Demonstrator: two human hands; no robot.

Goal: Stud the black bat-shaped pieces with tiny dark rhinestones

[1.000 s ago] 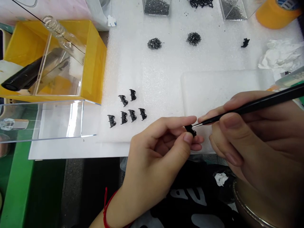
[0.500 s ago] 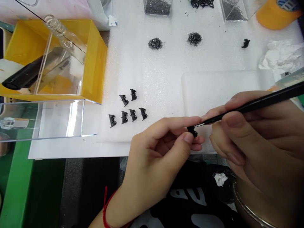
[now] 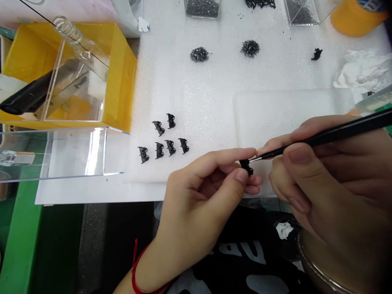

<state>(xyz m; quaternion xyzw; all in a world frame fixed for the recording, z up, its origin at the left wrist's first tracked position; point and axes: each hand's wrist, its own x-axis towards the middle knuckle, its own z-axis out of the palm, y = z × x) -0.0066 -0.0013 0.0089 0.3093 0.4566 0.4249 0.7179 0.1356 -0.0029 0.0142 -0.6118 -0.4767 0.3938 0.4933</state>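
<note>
Between the thumb and fingers of my left hand (image 3: 202,192) is a small black part (image 3: 246,166), partly hidden by the fingertips. My right hand (image 3: 324,175) grips black tweezers (image 3: 330,136) like a pen. Their thin metal tip touches or almost touches the upper edge of the part; whether it pinches anything is too small to tell. Several similar black parts (image 3: 159,150) with curved edges lie to the left of my left hand on the white foam sheet (image 3: 208,106).
A yellow box (image 3: 119,73) with tools stands at left, a clear plastic lid (image 3: 73,159) before it. Two piles of tiny dark pieces (image 3: 199,54) lie farther back, near a clear container (image 3: 202,9). Crumpled tissue (image 3: 358,71) and an orange tape roll (image 3: 352,20) are at right.
The view has shifted very slightly. My left index fingertip has lifted a little off the black part, leaving more of it visible at the tweezers' tip.
</note>
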